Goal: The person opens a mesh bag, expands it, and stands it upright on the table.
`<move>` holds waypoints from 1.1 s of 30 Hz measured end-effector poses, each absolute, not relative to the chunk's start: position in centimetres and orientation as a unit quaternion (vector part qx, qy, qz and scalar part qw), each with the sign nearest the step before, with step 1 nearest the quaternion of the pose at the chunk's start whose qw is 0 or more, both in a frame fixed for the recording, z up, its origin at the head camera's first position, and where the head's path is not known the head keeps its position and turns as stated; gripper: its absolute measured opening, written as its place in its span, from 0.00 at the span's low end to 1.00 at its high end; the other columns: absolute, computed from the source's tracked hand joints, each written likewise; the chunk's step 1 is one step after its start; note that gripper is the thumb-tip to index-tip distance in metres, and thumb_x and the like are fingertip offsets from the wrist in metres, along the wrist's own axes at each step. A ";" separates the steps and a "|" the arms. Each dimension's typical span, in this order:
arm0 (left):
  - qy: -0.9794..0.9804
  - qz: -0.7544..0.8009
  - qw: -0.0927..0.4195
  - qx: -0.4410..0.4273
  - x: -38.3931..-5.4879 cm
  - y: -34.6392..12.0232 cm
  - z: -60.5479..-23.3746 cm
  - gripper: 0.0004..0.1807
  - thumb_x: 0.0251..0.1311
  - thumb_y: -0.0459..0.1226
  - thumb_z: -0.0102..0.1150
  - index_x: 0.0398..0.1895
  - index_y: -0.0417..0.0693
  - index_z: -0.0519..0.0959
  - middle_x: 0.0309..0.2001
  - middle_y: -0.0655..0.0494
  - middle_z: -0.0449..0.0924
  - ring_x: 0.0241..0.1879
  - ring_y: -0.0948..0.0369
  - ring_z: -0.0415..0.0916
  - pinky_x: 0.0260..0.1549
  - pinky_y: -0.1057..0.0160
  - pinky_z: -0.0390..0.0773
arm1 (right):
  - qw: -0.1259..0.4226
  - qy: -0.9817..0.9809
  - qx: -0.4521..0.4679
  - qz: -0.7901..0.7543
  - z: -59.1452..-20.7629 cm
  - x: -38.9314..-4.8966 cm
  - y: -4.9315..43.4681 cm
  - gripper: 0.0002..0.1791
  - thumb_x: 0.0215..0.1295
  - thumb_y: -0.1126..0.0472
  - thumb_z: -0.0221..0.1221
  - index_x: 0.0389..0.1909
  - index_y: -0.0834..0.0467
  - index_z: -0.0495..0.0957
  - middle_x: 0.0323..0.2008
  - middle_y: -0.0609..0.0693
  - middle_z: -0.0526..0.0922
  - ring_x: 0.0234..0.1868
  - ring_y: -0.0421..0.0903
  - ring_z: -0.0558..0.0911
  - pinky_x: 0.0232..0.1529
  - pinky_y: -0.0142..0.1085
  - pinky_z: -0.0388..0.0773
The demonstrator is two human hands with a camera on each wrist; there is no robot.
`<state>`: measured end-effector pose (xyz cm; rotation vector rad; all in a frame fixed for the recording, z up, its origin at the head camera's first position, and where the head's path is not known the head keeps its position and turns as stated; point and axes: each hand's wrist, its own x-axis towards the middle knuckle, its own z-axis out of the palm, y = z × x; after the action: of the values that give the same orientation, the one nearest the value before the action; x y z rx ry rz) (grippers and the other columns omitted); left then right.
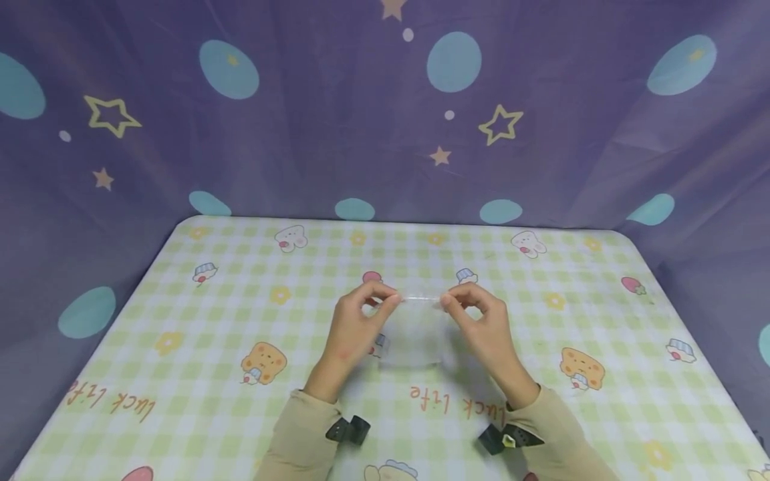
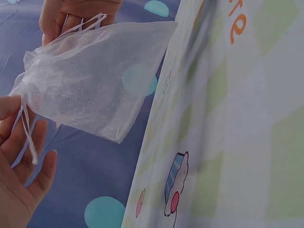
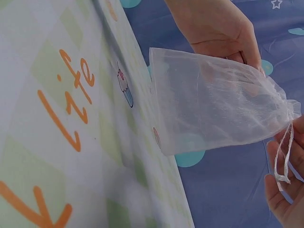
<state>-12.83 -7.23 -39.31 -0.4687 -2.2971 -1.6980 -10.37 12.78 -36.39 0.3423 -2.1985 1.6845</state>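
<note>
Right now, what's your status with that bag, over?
Left fingers, right fingers pinching sheer bag near its top. Drawstring loops out both sides. No obstacle visible.

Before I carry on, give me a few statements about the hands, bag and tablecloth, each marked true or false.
1. The left hand and right hand both pinch the bag. True.
2. The bag is opaque. False: it is sheer, and the backdrop shows through.
3. A white drawstring hangs from the bag's gathered end. True.
4. The bag lies flat on the tablecloth. False: the hands hold it up.
5. The tablecloth is plain red. False: it is green-and-white checked, with printed figures.
</note>
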 end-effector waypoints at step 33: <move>-0.805 -0.553 0.139 -0.166 -12.8 -7.8 -39.2 0.03 0.62 0.37 0.67 0.34 0.47 0.85 0.33 0.60 0.85 0.37 0.62 0.80 0.44 0.58 0.77 | 0.174 -0.787 0.142 0.575 -36.0 -10.6 13.6 0.03 0.61 0.75 0.63 0.29 0.68 0.82 0.25 0.59 0.83 0.27 0.38 0.77 0.35 0.28 0.73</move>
<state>-12.82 -7.79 -39.17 -0.4809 -2.3259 -1.5988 -10.63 13.60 -36.01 0.4032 -2.2304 1.6297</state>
